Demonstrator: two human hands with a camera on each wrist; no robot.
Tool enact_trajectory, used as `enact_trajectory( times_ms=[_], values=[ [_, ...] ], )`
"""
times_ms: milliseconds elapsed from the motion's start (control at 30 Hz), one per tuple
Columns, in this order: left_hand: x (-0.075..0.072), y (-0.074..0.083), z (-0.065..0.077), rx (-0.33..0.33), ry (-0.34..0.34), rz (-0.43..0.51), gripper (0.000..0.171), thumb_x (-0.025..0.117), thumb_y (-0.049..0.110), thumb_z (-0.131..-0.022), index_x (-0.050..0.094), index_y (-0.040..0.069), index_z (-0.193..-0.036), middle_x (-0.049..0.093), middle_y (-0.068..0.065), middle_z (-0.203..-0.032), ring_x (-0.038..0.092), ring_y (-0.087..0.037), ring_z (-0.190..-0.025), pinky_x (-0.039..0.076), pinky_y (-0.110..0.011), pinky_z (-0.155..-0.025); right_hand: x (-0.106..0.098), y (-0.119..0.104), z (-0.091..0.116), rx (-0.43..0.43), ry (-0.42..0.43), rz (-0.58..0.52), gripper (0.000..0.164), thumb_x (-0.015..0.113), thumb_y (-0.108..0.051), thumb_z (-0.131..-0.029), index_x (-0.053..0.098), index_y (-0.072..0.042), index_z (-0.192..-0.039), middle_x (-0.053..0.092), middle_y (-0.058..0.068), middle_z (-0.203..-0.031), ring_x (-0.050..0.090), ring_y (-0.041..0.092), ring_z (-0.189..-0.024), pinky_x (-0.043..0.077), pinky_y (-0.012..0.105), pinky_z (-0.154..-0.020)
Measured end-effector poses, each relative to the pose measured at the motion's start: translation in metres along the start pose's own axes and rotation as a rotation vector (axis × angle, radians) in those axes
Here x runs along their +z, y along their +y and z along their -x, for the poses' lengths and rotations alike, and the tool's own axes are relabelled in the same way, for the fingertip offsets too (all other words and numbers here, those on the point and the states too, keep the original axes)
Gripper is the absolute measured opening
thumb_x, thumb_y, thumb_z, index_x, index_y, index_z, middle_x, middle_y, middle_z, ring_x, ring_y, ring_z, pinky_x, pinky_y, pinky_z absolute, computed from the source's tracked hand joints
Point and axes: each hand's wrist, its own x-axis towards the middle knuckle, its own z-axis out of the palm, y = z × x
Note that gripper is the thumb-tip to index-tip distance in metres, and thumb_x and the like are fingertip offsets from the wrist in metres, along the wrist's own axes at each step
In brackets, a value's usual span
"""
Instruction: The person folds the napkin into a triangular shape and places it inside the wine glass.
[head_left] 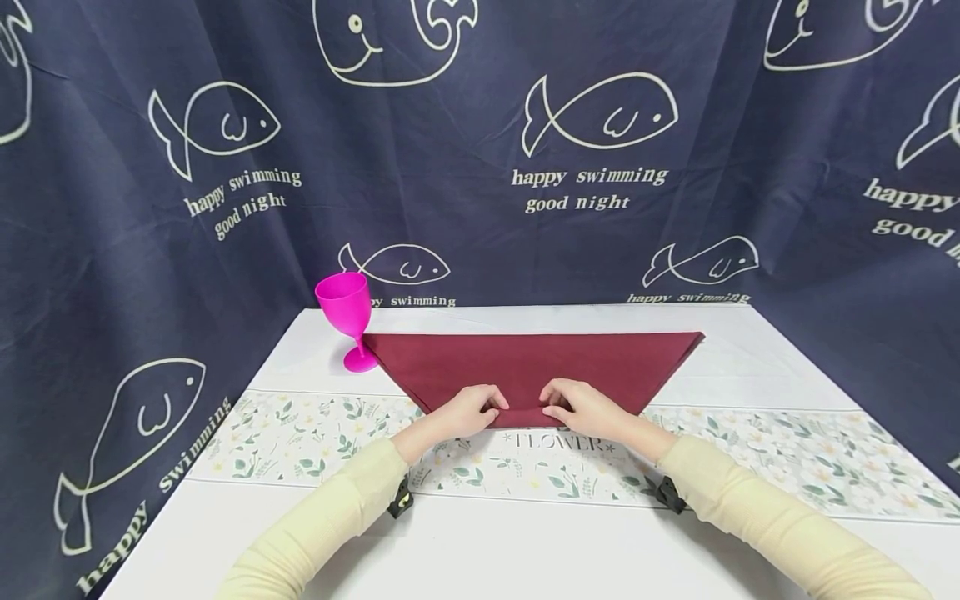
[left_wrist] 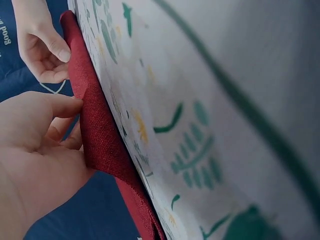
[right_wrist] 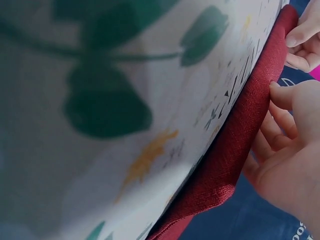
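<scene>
Head view: left sleeve (head_left: 322, 517) lower left, right sleeve (head_left: 780, 517) lower right. Both long, plain pale yellow, lightly creased. Small black wrist unit (head_left: 401, 498) under left cuff, yellow mark on it. Second black unit (head_left: 670, 495) under right cuff, details too small to read.

In the head view, the left hand (head_left: 471, 409) and right hand (head_left: 587, 407) cover parts of the near edge of the dark red cloth (head_left: 532, 364); both cream sleeves (head_left: 326, 512) run off the bottom. The magenta goblet (head_left: 347, 307) hides the start of some curtain lettering (head_left: 416, 302). In the right wrist view, green leaf prints (right_wrist: 107, 107) blur and a pink sliver (right_wrist: 316, 73) is too small to identify.
</scene>
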Motion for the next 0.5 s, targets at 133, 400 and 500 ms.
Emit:
enact_trajectory(
  times_ms=[133, 400, 500],
  values=[
    [0.0000, -0.0014, 0.0000, 0.008, 0.012, -0.013, 0.012, 0.057, -0.001, -0.090, 0.064, 0.005, -0.098, 0.066, -0.008, -0.096, 0.062, -0.019, -0.093, 0.050, -0.030, -0.081, -0.0002, -0.0002, -0.0002, -0.037, 0.022, 0.016, 0.007, 0.066, -0.009, -0.086, 0.062, -0.009, -0.092, 0.059, -0.003, -0.085, 0.057, 0.008, -0.077, 0.050, 0.026, -0.070],
    [-0.0018, -0.0019, -0.0014, 0.032, 0.067, 0.008, 0.013, 0.064, -0.003, -0.084, 0.067, 0.005, -0.094, 0.067, -0.005, -0.091, 0.063, -0.016, -0.085, 0.050, -0.022, -0.075, -0.0017, 0.0003, -0.0003, -0.063, 0.056, 0.066, 0.005, 0.068, -0.014, -0.086, 0.067, -0.010, -0.082, 0.056, -0.007, -0.080, 0.050, 0.010, -0.075, 0.045, 0.024, -0.068],
    [-0.0020, -0.0021, -0.0020, 0.012, 0.078, 0.033, 0.013, 0.065, -0.003, -0.084, 0.068, 0.005, -0.093, 0.069, -0.004, -0.088, 0.063, -0.014, -0.081, 0.049, -0.020, -0.072, -0.0024, 0.0001, -0.0004, -0.058, 0.058, 0.064, 0.005, 0.067, -0.014, -0.086, 0.070, -0.011, -0.083, 0.057, -0.007, -0.079, 0.049, 0.009, -0.071, 0.043, 0.022, -0.065]
  ],
)
